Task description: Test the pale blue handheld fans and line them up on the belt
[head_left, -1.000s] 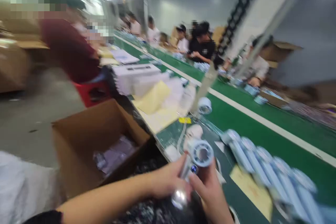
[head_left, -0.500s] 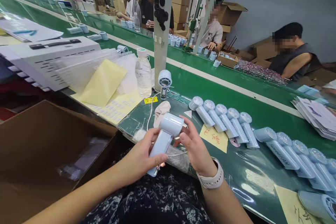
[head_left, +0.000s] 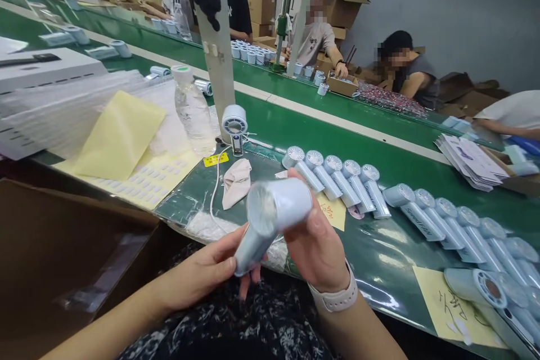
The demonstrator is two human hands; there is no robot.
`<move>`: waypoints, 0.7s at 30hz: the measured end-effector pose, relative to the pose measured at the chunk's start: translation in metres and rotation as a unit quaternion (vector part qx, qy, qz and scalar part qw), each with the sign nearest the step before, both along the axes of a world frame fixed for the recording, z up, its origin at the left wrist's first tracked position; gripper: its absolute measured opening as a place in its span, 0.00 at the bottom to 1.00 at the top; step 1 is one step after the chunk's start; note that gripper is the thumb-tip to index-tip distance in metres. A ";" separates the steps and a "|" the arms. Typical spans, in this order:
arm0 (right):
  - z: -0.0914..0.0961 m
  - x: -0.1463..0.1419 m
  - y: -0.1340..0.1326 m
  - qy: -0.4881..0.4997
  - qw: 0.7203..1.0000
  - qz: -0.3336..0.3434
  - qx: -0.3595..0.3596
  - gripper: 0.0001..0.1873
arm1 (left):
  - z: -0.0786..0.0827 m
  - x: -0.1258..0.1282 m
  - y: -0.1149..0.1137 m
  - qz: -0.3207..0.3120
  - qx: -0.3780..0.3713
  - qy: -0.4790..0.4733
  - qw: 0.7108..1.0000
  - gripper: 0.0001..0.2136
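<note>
Both my hands hold one pale blue handheld fan (head_left: 270, 216) above my lap, its round head turned toward me. My left hand (head_left: 202, 273) pinches the lower end of its handle. My right hand (head_left: 316, 242), with a white watch on the wrist, wraps the fan's head from the right. Rows of several like fans (head_left: 337, 177) lie side by side on the green belt (head_left: 388, 160) just beyond my hands, with more fans (head_left: 459, 228) to the right.
An open cardboard box (head_left: 63, 253) stands at my left. A water bottle (head_left: 192, 109), a standing fan (head_left: 234, 126) with a white cable, a pink cloth (head_left: 236, 180) and yellow sheets (head_left: 120, 135) lie ahead. Other people work across the belt.
The camera swung right from a blurred view down the line. I have raised the fan and tilted it, so its round end now faces me; my right hand has closed round its head.
</note>
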State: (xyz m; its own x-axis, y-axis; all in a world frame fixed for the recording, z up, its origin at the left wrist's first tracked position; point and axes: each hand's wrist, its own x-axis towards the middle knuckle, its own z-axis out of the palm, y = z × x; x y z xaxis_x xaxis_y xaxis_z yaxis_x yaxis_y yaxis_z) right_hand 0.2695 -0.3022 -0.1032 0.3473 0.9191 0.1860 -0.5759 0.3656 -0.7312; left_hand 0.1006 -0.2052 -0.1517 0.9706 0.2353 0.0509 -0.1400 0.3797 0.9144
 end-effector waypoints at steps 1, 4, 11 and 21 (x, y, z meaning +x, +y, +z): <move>0.001 0.000 -0.001 0.009 1.000 0.022 0.011 0.24 | -0.003 0.000 0.004 0.046 0.092 0.013 0.995 0.16; 0.003 0.000 0.001 0.032 0.999 0.028 0.012 0.25 | -0.009 -0.001 0.016 0.198 0.355 0.001 0.914 0.19; -0.009 0.008 0.010 0.094 0.994 0.001 -0.055 0.27 | 0.006 -0.002 0.023 0.329 0.531 -0.060 0.778 0.24; -0.013 0.009 0.011 0.108 0.989 0.024 -0.093 0.25 | 0.009 -0.008 0.015 0.351 0.489 -0.129 0.788 0.26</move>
